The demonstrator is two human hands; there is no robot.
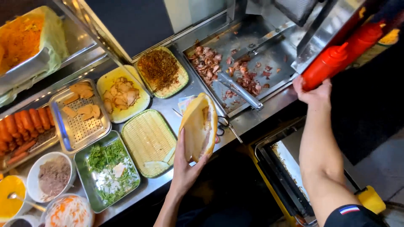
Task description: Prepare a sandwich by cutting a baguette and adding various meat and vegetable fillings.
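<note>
only real packaging here: two red squeeze bottles (pixel 336 63) at the counter's (pixel 269 107) right edge, no labels showing

Street-food sandwich stall, prep station. Evidence: stainless-steel counter (pixel 191 90) packed with open ingredient containers; metal griddle tray (pixel 269 54) holding chopped grilled meat (pixel 208 63) and tongs (pixel 240 90); perforated steel tray (pixel 80 126) with sliced cold cuts; row of sausages (pixel 23 126); woven basket trays (pixel 147 141); steel pan of green herbs (pixel 110 168); bowl of pâté-like spread (pixel 54 176); tub of pickled carrot shreds (pixel 69 212); red squeeze sauce bottles (pixel 326 65); split baguette (pixel 198 126). Pavement visible beside the cart.
</note>
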